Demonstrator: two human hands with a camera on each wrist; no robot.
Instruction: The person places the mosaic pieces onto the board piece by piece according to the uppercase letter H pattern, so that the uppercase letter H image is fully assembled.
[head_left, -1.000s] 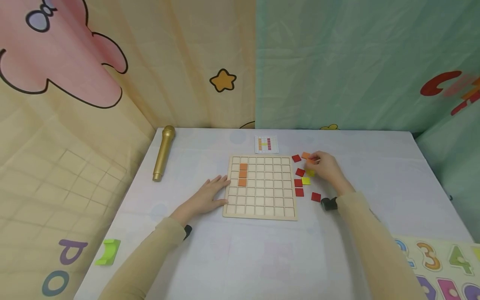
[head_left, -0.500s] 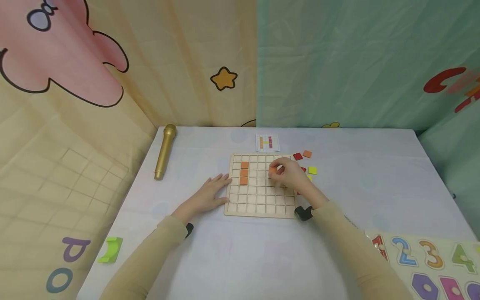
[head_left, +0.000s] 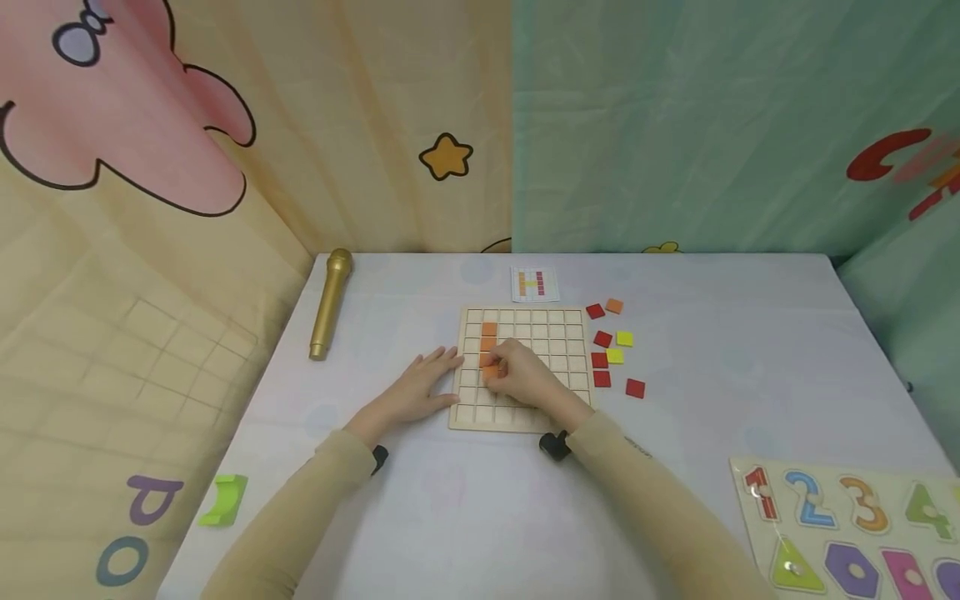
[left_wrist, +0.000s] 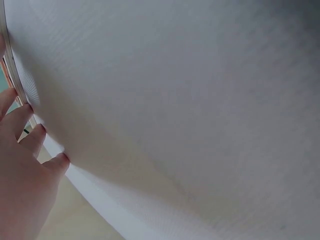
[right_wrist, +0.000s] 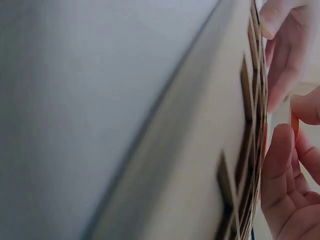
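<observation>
A square wooden grid board (head_left: 525, 419) lies on the table, with three orange tiles (head_left: 489, 330) in one column near its left side. My right hand (head_left: 525, 375) is over the board and pinches another orange tile (head_left: 491, 372) just below that column. In the right wrist view the pinched tile (right_wrist: 294, 125) shows edge-on between thumb and fingers. My left hand (head_left: 417, 388) rests at the board's left edge with fingers spread, fingertips touching the rim; the left wrist view shows those fingers (left_wrist: 34, 140) along the edge.
Right of the board lie several red tiles (head_left: 635, 388), two yellow tiles (head_left: 625, 339) and an orange tile (head_left: 614, 307). A pattern card (head_left: 535, 284) sits behind it. A gold microphone (head_left: 330, 304), a green block (head_left: 223, 501) and a number-and-shape puzzle board (head_left: 840, 533) are farther out.
My right hand has carried an orange tile from the loose tiles at the right, leftward across the board to the orange column. My left hand has stayed at the board's edge.
</observation>
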